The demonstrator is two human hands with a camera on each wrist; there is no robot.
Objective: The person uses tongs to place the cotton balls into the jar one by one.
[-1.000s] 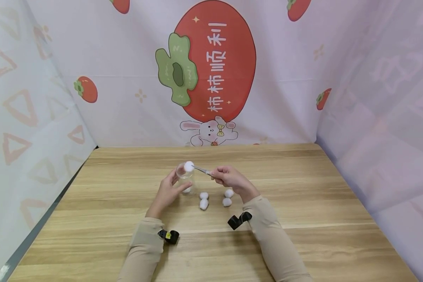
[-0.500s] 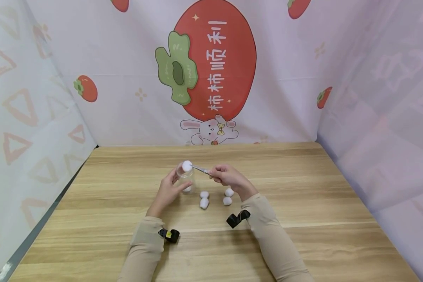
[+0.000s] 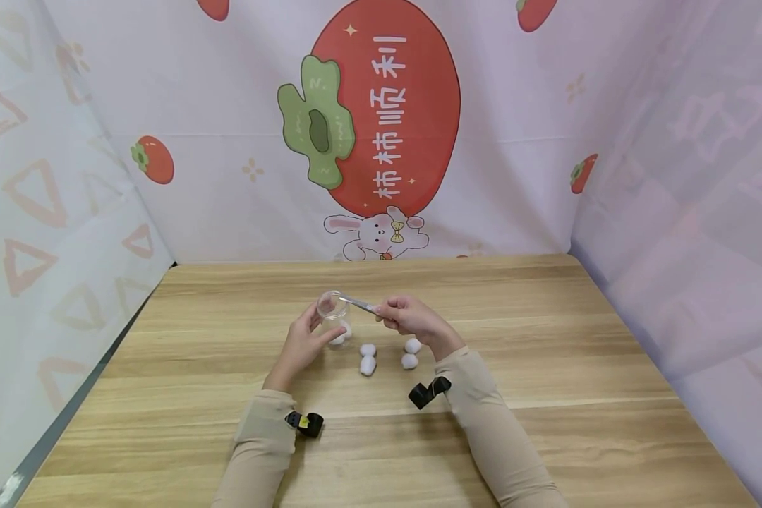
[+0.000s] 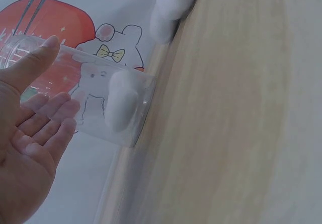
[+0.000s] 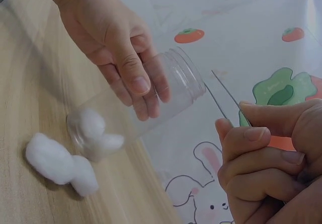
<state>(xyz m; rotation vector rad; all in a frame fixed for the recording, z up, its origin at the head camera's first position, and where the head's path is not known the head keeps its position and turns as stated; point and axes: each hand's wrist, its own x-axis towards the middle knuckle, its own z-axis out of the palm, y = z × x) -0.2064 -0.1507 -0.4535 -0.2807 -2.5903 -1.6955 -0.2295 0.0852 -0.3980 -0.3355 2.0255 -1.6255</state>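
The clear jar (image 3: 334, 317) stands upright at the middle of the frame, a little left of centre on the desk (image 3: 546, 395), with cotton balls already lying at its bottom (image 4: 122, 105). The left hand (image 3: 301, 346) steadies it: the thumb and fingers (image 5: 132, 78) curl around its side, which keeps the light jar from tipping while the mouth is worked over. The right hand (image 3: 409, 319) pinches a pair of metal tweezers (image 3: 355, 304), fingers clenched tight on the handle, and the tips reach just over the jar's open mouth; the tips look bare, with nothing between them.

Just right of the jar, in the lower middle of the frame, four loose cotton balls (image 3: 367, 365) lie on the wood between the two forearms, near but apart from the jar. Nothing stands between them and the tweezers. Black wrist cameras (image 3: 429, 393) sit on both beige sleeves. Behind the desk hangs a pale backdrop (image 3: 381, 120) printed with a big red persimmon and a rabbit.
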